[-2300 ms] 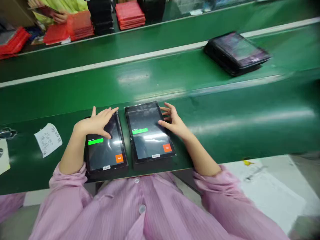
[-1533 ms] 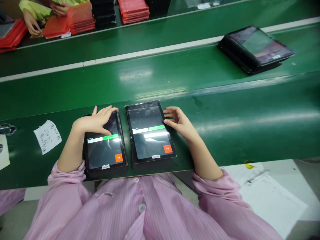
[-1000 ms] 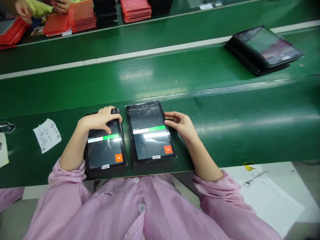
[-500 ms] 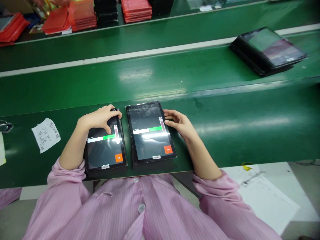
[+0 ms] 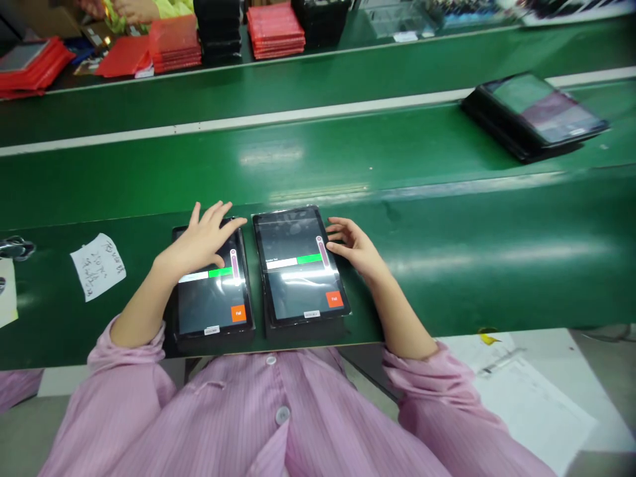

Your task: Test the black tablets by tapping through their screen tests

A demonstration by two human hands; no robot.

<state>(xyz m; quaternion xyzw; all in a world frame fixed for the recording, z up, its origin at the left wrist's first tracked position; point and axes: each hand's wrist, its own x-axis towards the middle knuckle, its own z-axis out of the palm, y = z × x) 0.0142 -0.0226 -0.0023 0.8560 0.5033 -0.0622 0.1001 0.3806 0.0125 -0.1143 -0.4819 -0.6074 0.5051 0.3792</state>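
Note:
Two black tablets lie side by side at the front edge of the green bench, both lit with a white bar, a green bar and an orange "Fail" box. My left hand (image 5: 203,240) is spread over the upper part of the left tablet (image 5: 211,305), covering some of its screen. Against the right edge of the right tablet (image 5: 291,291) rests my right hand (image 5: 352,245), its thumb at the rim and its fingers curved but apart. Each tablet seems to sit on something dark beneath it.
Beyond the bench runs a green channel with a stack of tablets (image 5: 539,112) at right. Red pouches (image 5: 275,30) and black stacks (image 5: 217,30) line the far shelf, near a co-worker's hands (image 5: 134,10). A handwritten note (image 5: 98,267) lies at left, papers (image 5: 536,404) below right.
My left hand has opened out, its fingers lifting from the left tablet's top edge and spreading. My right hand stays beside the right tablet. A co-worker's hands have come into view at the far left.

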